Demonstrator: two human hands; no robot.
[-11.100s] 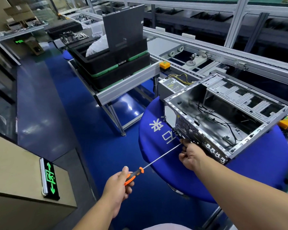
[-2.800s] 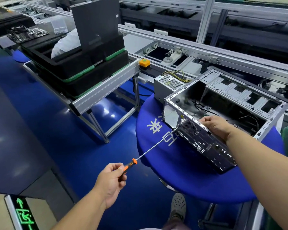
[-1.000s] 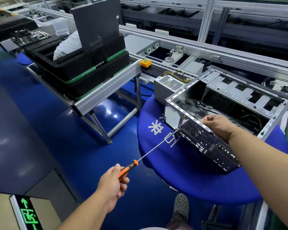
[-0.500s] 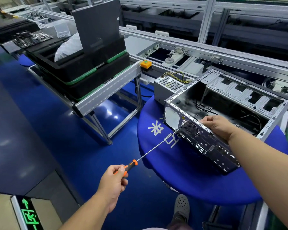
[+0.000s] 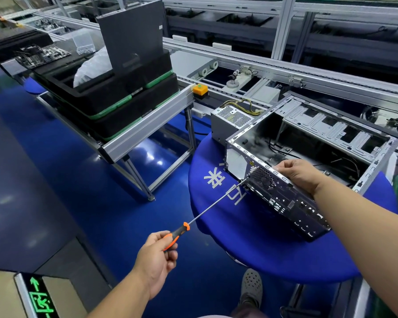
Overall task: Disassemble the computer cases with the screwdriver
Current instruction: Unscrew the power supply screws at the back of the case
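Note:
An open metal computer case (image 5: 308,203) lies on its side on a round blue table (image 5: 251,249), its rear panel facing me. My left hand (image 5: 157,255) grips the orange-and-black handle of a long screwdriver (image 5: 213,206). The shaft reaches up to the right and its tip meets the rear panel beside the round fan grille (image 5: 261,177). My right hand (image 5: 300,174) grips the case's upper rear edge, fingers curled over the rim.
A grey power supply (image 5: 230,121) with yellow cables stands behind the case. Left of it, an aluminium stand (image 5: 147,131) carries stacked black trays and an upright dark panel (image 5: 131,37). A conveyor line (image 5: 285,72) runs behind. My shoe (image 5: 252,288) is under the table edge.
Since a second ago both hands keep their holds and the screwdriver tip stays at the same spot on the rear panel; my left hand has shifted slightly on the handle.

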